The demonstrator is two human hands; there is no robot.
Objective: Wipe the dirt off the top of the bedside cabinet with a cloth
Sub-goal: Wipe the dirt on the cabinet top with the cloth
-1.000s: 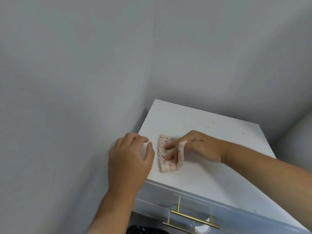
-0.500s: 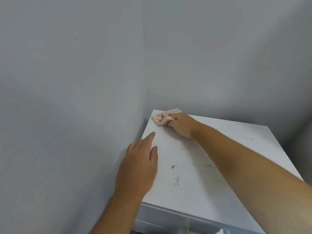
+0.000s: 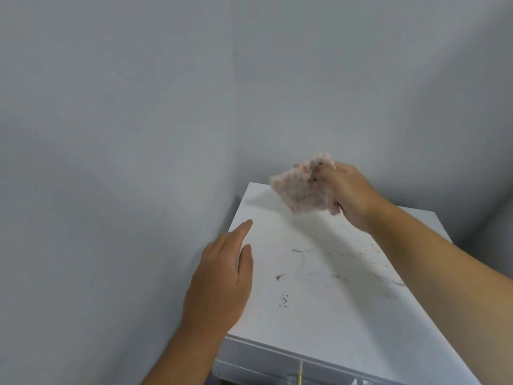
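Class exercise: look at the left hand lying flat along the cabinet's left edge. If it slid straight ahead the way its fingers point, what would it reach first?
Bare cabinet top, then probably the wall behind it. The left hand points towards the back left corner; the cloth seems raised and off to the right.

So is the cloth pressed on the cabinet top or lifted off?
Lifted: the cloth hangs bunched in the right hand above the cabinet top.
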